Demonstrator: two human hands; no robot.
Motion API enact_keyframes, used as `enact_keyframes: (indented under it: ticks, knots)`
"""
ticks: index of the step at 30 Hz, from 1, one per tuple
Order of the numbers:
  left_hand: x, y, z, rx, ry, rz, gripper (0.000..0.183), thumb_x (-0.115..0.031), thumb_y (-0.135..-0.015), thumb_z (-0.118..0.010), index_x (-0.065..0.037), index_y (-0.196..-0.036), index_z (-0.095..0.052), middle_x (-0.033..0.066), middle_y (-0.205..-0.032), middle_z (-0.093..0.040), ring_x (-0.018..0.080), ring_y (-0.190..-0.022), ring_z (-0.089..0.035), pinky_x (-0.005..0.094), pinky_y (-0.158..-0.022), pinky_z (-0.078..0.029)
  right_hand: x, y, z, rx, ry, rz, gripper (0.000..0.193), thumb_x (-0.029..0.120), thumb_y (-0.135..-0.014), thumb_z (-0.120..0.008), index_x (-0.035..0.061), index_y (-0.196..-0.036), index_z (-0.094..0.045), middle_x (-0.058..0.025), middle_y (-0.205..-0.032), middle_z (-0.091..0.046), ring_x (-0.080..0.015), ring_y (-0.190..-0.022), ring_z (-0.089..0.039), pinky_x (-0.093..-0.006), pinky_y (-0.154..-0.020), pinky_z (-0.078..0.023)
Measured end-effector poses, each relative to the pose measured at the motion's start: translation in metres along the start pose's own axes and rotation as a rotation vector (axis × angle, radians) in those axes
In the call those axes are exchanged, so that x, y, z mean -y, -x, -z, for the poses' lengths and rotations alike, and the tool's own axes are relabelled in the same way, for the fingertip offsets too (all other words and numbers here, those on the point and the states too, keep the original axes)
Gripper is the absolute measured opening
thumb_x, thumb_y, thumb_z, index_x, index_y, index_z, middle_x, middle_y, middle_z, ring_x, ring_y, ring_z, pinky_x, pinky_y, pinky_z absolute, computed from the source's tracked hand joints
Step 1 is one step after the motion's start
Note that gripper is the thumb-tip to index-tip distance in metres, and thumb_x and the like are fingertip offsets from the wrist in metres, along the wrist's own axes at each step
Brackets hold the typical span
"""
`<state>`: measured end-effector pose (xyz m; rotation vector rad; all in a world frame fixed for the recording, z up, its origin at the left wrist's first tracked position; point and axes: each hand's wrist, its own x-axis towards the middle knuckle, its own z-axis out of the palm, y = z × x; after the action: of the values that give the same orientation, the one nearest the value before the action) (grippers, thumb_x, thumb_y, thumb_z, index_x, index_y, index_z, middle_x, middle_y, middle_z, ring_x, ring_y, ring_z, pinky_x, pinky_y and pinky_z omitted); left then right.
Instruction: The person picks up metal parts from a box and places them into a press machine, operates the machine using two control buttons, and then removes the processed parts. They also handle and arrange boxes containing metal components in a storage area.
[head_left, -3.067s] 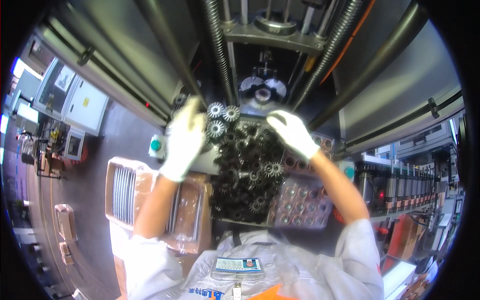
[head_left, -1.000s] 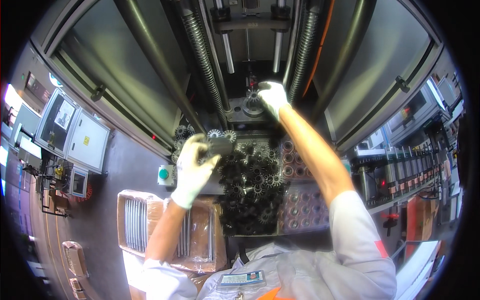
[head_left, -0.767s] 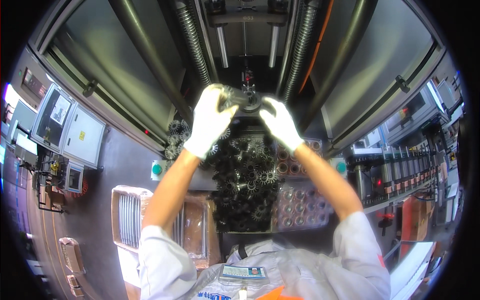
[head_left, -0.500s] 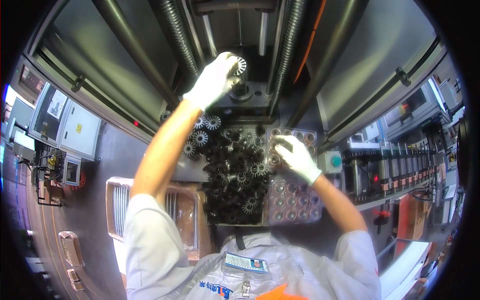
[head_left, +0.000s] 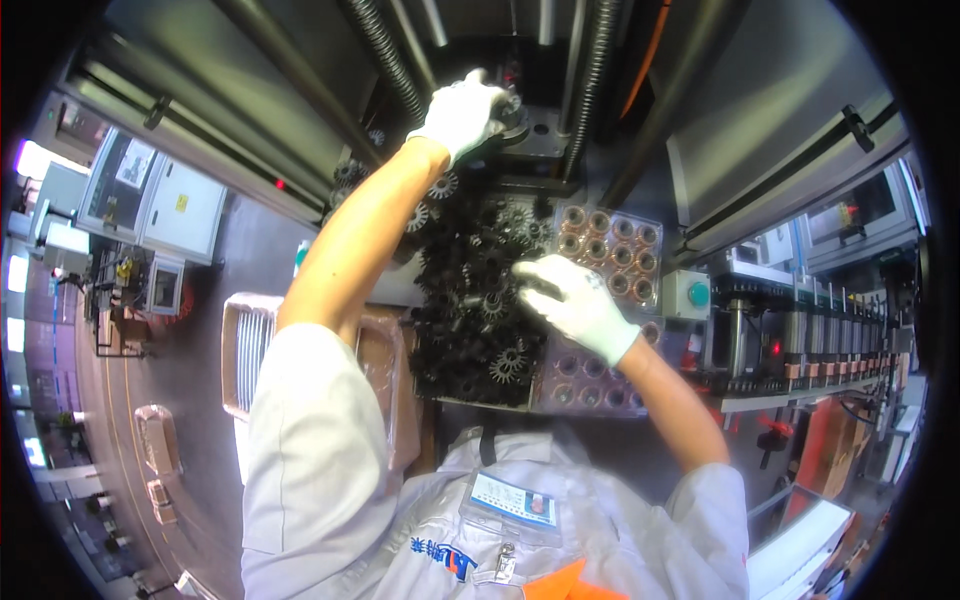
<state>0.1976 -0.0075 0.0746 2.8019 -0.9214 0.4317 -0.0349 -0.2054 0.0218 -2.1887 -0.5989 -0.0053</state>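
Observation:
My left hand [head_left: 465,118], in a white glove, reaches far forward to the press fixture [head_left: 542,143]. Its fingers are curled round a slotted metal core [head_left: 511,104], partly hidden by the glove, at the round seat. My right hand [head_left: 578,305], also gloved, hovers over the right edge of a dense pile of dark slotted cores [head_left: 460,325]. Its thumb and forefinger are bent but apart, and I see nothing between them. Beside it is a clear tray [head_left: 655,290] of copper-coloured rings [head_left: 620,257], with a second clear tray [head_left: 545,400] nearer me, partly covered by my right hand and wrist.
Thick posts and coiled springs [head_left: 592,95] flank the fixture. A grey box with a green button [head_left: 698,293] stands right of the trays, beside a machine with a row of metal cylinders [head_left: 815,335]. Left of the pile lies a plastic-lined carton [head_left: 238,355].
My left hand has brought the slotted core down to the fixture. My right hand has drawn back from the far ring tray, toward me and left to the pile's edge. The view has shifted.

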Motion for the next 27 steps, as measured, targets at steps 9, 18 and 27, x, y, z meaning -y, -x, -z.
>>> enact_keyframes:
  ticks: [9,18,27]
  knots:
    - [0.024,0.226,0.096,0.309,0.523,0.658,0.039,-0.028,-0.086,-0.073,-0.005,-0.117,-0.07,0.0169,-0.104,-0.074,0.0289,-0.097,-0.072,0.0391,-0.085,-0.055,0.03,-0.097,-0.077,0.196,0.545,0.544,0.016,0.016,-0.084,-0.061,0.0154,-0.098,-0.066,-0.0127,-0.105,-0.065,-0.0272,-0.086,-0.069,-0.0399,-0.07,-0.05]
    - [0.03,0.447,-0.049,0.431,0.165,0.89,0.04,-0.025,-0.081,-0.068,-0.007,-0.117,-0.065,0.0211,-0.108,-0.071,0.0383,-0.102,-0.068,0.046,-0.091,-0.053,0.024,-0.133,-0.095,0.372,0.678,0.652,0.008,0.015,-0.081,-0.063,0.0098,-0.078,-0.068,-0.0108,-0.081,-0.066,-0.0283,-0.073,-0.069,-0.0429,-0.059,-0.053]
    - [0.019,0.49,-0.079,0.262,0.104,0.856,0.05,-0.029,-0.075,-0.068,0.0,-0.115,-0.058,0.0237,-0.103,-0.066,0.0425,-0.094,-0.066,0.0493,-0.085,-0.054,0.01,-0.12,-0.039,-0.015,0.076,0.222,0.023,0.014,-0.088,-0.07,0.004,-0.109,-0.07,-0.0114,-0.099,-0.069,-0.0287,-0.093,-0.068,-0.0366,-0.084,-0.054]
